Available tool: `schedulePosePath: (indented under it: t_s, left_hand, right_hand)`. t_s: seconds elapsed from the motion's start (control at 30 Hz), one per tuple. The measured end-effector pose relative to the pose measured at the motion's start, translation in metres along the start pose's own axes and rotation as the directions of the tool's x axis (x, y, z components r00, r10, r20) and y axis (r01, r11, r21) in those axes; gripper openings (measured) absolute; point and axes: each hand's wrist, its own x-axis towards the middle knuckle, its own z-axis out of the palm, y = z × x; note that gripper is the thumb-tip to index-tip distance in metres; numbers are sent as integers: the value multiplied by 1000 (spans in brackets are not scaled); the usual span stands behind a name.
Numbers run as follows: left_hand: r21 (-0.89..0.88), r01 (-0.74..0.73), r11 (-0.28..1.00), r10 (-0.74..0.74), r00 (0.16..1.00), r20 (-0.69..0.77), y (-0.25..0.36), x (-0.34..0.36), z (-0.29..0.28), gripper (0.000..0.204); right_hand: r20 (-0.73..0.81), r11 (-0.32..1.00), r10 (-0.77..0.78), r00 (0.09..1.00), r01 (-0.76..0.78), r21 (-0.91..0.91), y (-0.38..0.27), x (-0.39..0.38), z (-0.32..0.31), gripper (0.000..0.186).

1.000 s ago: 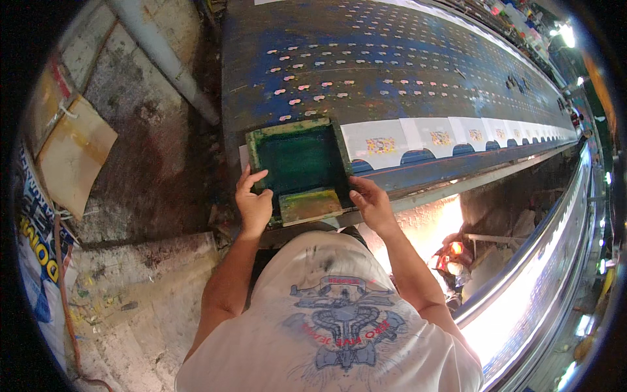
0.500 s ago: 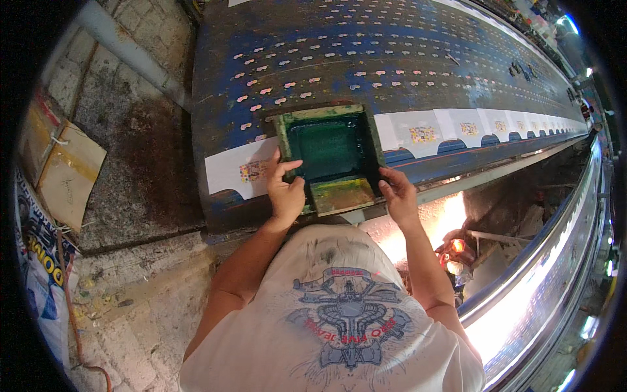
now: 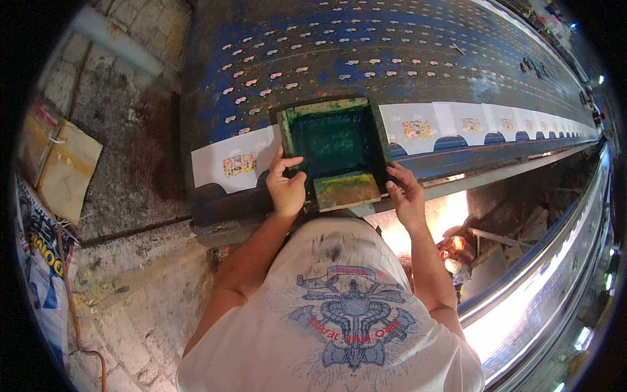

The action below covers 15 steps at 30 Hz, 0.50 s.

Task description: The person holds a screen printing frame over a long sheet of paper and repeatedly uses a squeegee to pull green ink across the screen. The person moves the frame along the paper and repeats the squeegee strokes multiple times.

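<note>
A square screen-printing frame [image 3: 381,140] with a wet green mesh [image 3: 333,140] sits over the row of white cut pieces at the table's near edge. A paint-stained squeegee or board [image 3: 347,191], green and yellow, lies across the frame's near end. My left hand [image 3: 287,186] grips the frame's left side, thumb and fingers bent at its corner. On the opposite side, my right hand [image 3: 406,193] pinches the frame's near right corner. Left of the frame lies a white piece [image 3: 208,168] with a small multicoloured print; whatever is directly under the frame is hidden.
More printed white pieces [image 3: 450,121] run rightward along the long, blue-stained table [image 3: 313,72]. Small dark objects [image 3: 535,67] lie far right on it. A glowing lamp [image 3: 457,244] is below the table's edge. Cardboard [image 3: 72,170] leans at left beside a brown hose [image 3: 68,294].
The frame has shifted slightly right along the table, with both hands still on its sides. More of the left printed piece shows. The view has moved a little too.
</note>
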Motion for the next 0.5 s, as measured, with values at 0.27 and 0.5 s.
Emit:
schedulePosePath:
  t_s: [0.27, 0.5]
  left_hand:
    - [-59, 41, 997, -41, 999, -1, -2, 1, -4, 32]
    - [-140, 55, 989, -55, 998, 7, -7, 1, -3, 30]
  right_hand:
    - [11, 998, -37, 999, 37, -48, -5, -2, 0, 37]
    - [-63, 905, -239, 969, 199, -376, -34, -1, 1, 31]
